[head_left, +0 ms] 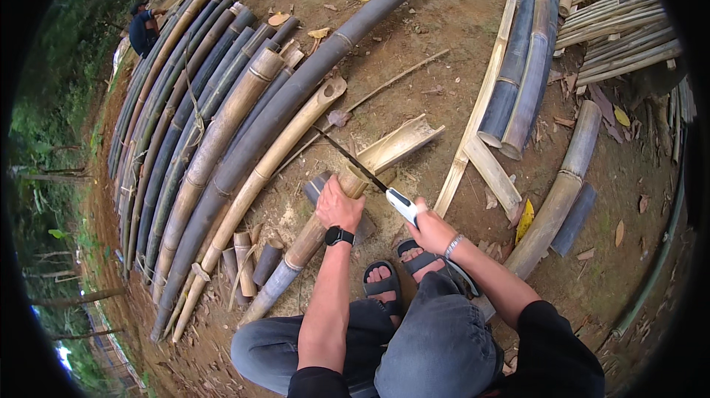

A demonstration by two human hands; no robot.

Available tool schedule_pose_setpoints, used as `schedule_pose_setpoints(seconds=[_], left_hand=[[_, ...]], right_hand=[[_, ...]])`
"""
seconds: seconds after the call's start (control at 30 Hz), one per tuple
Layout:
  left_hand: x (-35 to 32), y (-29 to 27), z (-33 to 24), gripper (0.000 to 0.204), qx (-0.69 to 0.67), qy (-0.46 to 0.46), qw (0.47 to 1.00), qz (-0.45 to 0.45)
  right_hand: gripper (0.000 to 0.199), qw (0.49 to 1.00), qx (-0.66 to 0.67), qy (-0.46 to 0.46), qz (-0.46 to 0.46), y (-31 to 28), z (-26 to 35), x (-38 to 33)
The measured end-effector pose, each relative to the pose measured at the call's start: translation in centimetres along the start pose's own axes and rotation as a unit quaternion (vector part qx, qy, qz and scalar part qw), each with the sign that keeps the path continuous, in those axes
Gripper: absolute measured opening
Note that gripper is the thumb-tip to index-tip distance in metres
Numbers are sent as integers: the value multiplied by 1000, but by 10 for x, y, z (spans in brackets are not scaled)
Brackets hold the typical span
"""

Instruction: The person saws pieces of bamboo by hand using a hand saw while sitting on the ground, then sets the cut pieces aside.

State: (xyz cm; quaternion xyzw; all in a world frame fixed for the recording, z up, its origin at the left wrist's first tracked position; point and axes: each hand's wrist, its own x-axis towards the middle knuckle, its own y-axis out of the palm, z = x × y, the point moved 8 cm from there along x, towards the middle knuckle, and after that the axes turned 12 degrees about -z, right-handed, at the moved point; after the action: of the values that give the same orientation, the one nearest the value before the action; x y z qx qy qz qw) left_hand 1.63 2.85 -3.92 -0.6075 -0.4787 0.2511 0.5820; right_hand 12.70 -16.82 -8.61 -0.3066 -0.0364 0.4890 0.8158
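Note:
My left hand (pixel 340 204), with a black watch at its wrist, is wrapped round a bamboo pole (pixel 302 249) just below its hollow upper end. The pole slants from the ground beside my left knee up toward the middle. My right hand (pixel 433 229) grips the white handle of a hand saw (pixel 401 205). Its dark blade runs up and left, passing right by the pole's open end; whether the teeth touch it I cannot tell. A short dark bamboo piece (pixel 316 185) lies under the pole. Beyond the blade rests a split bamboo half (pixel 399 144).
A big stack of long bamboo poles (pixel 222 139) fills the left side. Short offcuts (pixel 268 262) stand near it. Thick dark bamboo lengths (pixel 510 73) and a curved bamboo piece (pixel 555 202) lie right. Slats (pixel 617 25) are piled top right. Another person (pixel 142 30) is far left.

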Motion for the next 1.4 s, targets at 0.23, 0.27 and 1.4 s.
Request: schedule_pose_setpoints(seconds=[0.23,0.27,1.4], left_hand=[[5,-5,8,74,6,-2,1000,0],[-2,-2,7,74,1,-4,1000,7],[44,-11,13,91,-101,158,977,106]], right_hand=[[37,997,-67,-23,-30,-23,18,-34],[34,995,-91,-13,-31,-20,23,-34],[41,980,88,29,-178,-50,-17,-25]])
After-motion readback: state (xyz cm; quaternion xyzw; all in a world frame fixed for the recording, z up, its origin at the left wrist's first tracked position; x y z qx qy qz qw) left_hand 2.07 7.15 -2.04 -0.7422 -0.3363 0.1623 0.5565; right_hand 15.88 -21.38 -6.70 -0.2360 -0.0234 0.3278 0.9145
